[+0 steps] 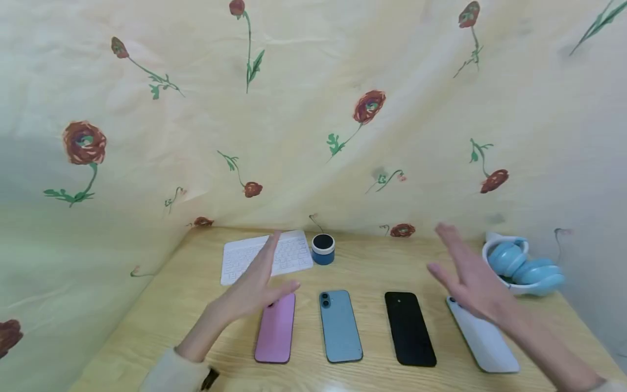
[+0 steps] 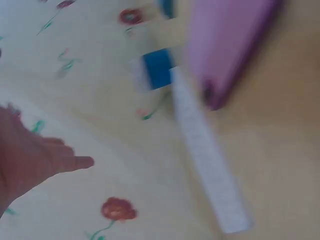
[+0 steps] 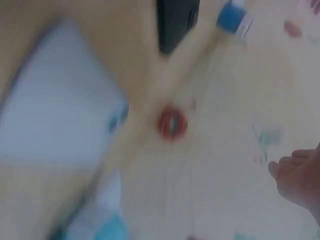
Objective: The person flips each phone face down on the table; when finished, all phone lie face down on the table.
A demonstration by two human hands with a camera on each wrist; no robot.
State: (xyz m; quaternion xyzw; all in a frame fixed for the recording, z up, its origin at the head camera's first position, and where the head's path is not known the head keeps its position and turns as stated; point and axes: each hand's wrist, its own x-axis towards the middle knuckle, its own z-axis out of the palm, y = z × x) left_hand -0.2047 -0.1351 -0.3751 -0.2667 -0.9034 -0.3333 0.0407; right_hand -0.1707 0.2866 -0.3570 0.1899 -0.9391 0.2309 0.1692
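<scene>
Four-finger-wide gaps separate phones lying face down in a row on the wooden table (image 1: pixel 372 277). My left hand (image 1: pixel 251 291), fingers straight and thumb apart, hovers over the top of the pink phone (image 1: pixel 274 337), hiding part of it. Beside that lies a blue phone (image 1: pixel 341 326), then a black phone (image 1: pixel 410 329). Over the upper part of the white phone (image 1: pixel 490 345) is my right hand (image 1: pixel 475 286), held up with extended fingers. Both hands hold nothing. The left wrist view shows the left hand (image 2: pixel 37 157) at its edge; the right wrist view is blurred.
Behind the left hand lies a white keyboard (image 1: pixel 296 253), partly hidden. A small blue and white cylinder (image 1: pixel 323 251) with a dark top stands next to it. Light blue headphones (image 1: pixel 536 272) rest at the back right. Flower-patterned cloth (image 1: pixel 303 120) hangs behind the table.
</scene>
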